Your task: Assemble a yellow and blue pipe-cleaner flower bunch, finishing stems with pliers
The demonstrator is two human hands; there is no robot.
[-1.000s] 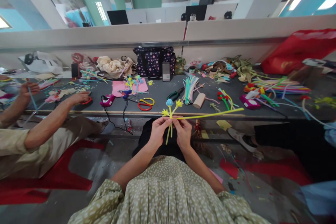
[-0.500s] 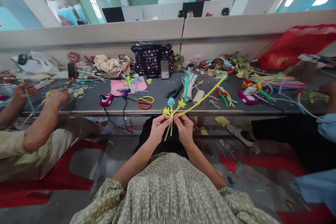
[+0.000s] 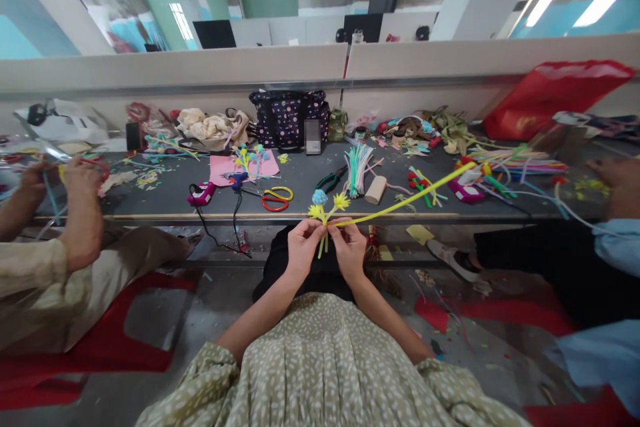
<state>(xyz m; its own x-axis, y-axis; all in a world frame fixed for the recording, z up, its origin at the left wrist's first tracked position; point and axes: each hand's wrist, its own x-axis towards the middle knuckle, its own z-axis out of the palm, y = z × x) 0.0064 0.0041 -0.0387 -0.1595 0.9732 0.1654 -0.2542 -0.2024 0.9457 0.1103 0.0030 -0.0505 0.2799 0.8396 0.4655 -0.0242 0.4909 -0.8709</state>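
Note:
My left hand (image 3: 304, 245) is closed in a pinch on the stems of a small pipe-cleaner flower bunch (image 3: 320, 197), with one blue bloom and two yellow ones on top. Pressed close beside it, my right hand (image 3: 350, 245) pinches a long yellow pipe cleaner (image 3: 415, 199) where it meets those stems. The pipe cleaner's free length points up and to the right over the table edge. Below my fingers the green-yellow stem ends stick out. Both hands are above my lap, just in front of the table. My fingertips hide the joint itself.
On the dark table (image 3: 300, 177) lie scissors (image 3: 277, 199), pliers (image 3: 331, 180), a pipe-cleaner bundle (image 3: 356, 170), a wooden cylinder (image 3: 376, 189), a glue gun (image 3: 239, 179) and pink paper (image 3: 220, 170) with flowers. A patterned bag (image 3: 289, 120) stands behind. People sit on both sides.
The long yellow pipe cleaner has swung lower and further to the right. Both hands keep their pinch on the flower bunch and stay close together.

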